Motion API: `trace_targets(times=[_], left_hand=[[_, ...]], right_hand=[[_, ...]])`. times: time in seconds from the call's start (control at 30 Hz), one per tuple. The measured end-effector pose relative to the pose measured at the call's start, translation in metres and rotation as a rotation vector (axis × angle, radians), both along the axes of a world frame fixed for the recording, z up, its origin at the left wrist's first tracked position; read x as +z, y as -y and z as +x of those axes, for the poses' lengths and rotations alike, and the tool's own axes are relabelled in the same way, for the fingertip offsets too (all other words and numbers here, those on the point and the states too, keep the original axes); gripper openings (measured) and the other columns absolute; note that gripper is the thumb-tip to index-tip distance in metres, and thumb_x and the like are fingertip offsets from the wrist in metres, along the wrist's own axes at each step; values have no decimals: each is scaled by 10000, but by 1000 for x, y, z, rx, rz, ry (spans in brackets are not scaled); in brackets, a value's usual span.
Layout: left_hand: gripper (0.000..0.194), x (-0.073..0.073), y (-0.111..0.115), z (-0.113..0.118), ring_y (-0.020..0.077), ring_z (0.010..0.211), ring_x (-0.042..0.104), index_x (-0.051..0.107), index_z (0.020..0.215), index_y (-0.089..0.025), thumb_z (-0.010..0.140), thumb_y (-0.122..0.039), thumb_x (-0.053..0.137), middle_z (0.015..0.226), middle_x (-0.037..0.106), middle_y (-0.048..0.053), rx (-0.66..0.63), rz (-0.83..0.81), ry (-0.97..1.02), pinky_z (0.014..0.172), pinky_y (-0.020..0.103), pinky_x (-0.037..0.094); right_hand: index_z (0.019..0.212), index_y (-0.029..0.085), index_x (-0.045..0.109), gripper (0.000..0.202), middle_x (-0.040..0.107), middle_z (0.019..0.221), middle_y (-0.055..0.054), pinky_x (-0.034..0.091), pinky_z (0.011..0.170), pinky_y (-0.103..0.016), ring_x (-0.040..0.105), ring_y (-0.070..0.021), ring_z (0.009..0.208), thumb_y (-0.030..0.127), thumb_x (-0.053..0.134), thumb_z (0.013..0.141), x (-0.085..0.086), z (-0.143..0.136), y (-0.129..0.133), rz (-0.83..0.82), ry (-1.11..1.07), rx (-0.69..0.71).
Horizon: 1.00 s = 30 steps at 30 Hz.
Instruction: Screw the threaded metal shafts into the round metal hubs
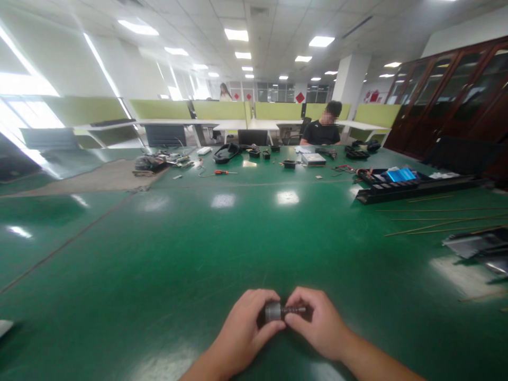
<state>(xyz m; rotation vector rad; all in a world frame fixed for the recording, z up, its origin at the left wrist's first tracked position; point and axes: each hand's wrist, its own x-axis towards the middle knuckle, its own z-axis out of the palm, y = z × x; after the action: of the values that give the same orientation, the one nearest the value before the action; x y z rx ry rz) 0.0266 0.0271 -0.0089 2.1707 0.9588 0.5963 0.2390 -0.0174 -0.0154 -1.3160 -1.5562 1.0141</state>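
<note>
Low in the view, a small dark metal part (273,311) with a thick grey cylindrical body lies sideways between my hands. A thinner ridged shaft (296,309) sticks out of its right end. My left hand (248,325) is wrapped round the thick body, thumb below and fingers above. With thumb and forefinger, my right hand (319,323) pinches the shaft close to the body. Both hands are just above the green tabletop (222,248). The body's left end is hidden in my left palm, and the part's exact kind cannot be made out.
Along the far side lie an orange screwdriver (222,172), black headgear (227,153), a grey box (313,159) and a heap of electronics (159,161). At right are a long black tray (397,190) and thin rods (444,219). A person (323,129) sits across the table.
</note>
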Motion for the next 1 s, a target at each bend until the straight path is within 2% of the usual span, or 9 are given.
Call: trace_targets(times=[0.57, 1.0], left_hand=[[261, 1, 0, 0, 229, 998, 597, 627, 1124, -277, 877, -287, 711, 1070, 663, 27, 18, -61, 24, 886, 337, 447], [245, -1, -1, 0, 224, 980, 597, 627, 1121, -280, 891, -329, 695, 1054, 661, 24, 14, -68, 44, 873, 333, 442]], right_hand=[[783, 171, 643, 72, 587, 675, 19, 386, 599, -242, 522, -142, 624, 228, 677, 811, -3, 0, 1, -9, -44, -7], [814, 176, 656, 68, 594, 681, 14, 387, 609, -254, 521, -147, 621, 239, 683, 817, -7, 2, 3, 9, -29, -8]])
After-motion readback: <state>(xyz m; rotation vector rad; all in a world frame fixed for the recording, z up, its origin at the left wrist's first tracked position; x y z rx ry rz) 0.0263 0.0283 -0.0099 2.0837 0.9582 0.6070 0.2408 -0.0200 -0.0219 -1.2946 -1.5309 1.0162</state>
